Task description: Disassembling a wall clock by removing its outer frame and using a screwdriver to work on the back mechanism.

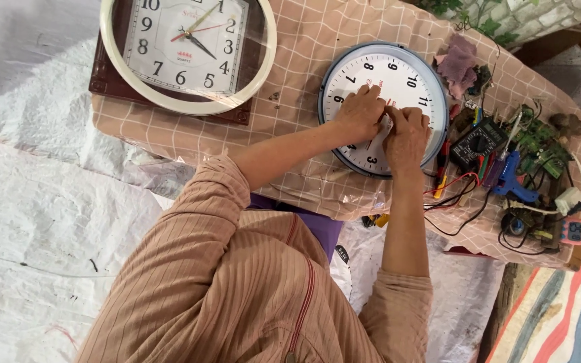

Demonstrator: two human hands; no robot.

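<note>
A round white wall clock (pixel 398 74) with a blue-grey rim lies face up on the checked cloth of the low table (pixel 290 134). Both my hands meet at the middle of its dial. My left hand (pixel 360 111) rests there with its fingers curled down, covering the centre. My right hand (pixel 407 138) sits beside it, touching it, and pinches a small white piece (pixel 386 126) against the dial. The clock's pointers are hidden under my fingers.
A second round clock (pixel 186 50) on a dark brown square base lies at the table's far left. To the right are a black multimeter (pixel 477 143), a blue glue gun (pixel 510 176), circuit boards (pixel 539 138), red and black leads (pixel 455 191), and a pink rag (pixel 458 64). White sheeting (pixel 42 222) covers the floor.
</note>
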